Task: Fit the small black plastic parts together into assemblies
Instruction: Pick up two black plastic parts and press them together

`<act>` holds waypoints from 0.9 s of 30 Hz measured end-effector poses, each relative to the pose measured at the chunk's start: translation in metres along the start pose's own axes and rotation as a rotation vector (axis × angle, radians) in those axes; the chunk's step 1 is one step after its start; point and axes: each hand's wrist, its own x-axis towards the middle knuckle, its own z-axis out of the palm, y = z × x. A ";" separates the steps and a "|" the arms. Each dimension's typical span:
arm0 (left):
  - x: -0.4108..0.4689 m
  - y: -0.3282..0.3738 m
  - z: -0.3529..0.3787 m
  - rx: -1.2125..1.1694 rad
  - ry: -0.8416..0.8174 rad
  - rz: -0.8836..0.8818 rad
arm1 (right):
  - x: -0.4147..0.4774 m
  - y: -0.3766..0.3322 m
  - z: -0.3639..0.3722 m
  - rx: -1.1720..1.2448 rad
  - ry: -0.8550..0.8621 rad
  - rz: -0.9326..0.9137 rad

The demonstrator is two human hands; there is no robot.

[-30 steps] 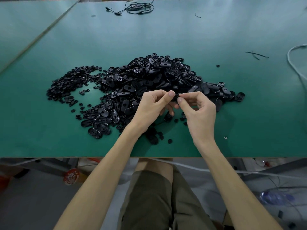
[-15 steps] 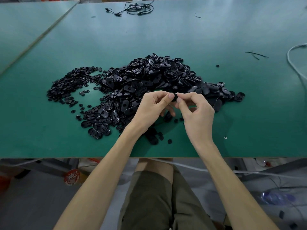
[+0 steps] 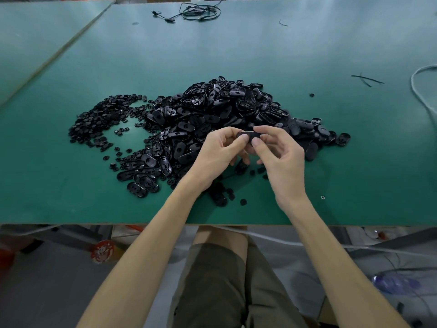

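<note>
1. At the centre of the frame, above the near part of the table (image 3: 236,55), both hands meet on one oval part (image 3: 248,134), held up off the surface just in front of the pile.
2. The left hand (image 3: 220,152) pinches the oval's left end between thumb and curled fingers. The right hand (image 3: 281,157) pinches its right end with thumb and forefinger, its other fingers loosely bent.
3. I cannot tell whether a small round piece is already seated in that oval; the fingertips cover the spot.
4. Behind the hands, the pile of ovals (image 3: 224,107) fills the middle of the frame, and a heap of small rounds (image 3: 99,119) spreads out left of centre. Both are big and look loose, so I would say most of the job is yet to do.
5. A few dark pieces (image 3: 222,197) lie below the hands, by the left wrist. They may be finished assemblies, but they are too dark and small to be sure.
6. A coiled cable (image 3: 201,11) at the upper middle and a white cord (image 3: 421,91) at the right edge lie well apart from the work.
</note>
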 end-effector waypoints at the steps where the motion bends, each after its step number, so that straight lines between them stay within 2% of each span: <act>1: -0.001 0.001 0.000 0.008 -0.012 0.006 | 0.000 0.001 -0.001 0.018 0.016 0.009; 9: -0.002 0.005 0.000 0.008 -0.050 0.003 | 0.001 0.005 -0.003 0.089 0.023 -0.001; 19: 0.000 0.003 -0.001 0.120 -0.050 -0.025 | 0.000 0.002 0.000 0.022 -0.037 -0.028; 27: -0.002 0.001 0.001 0.166 0.016 -0.006 | -0.002 -0.001 0.002 -0.056 -0.034 -0.051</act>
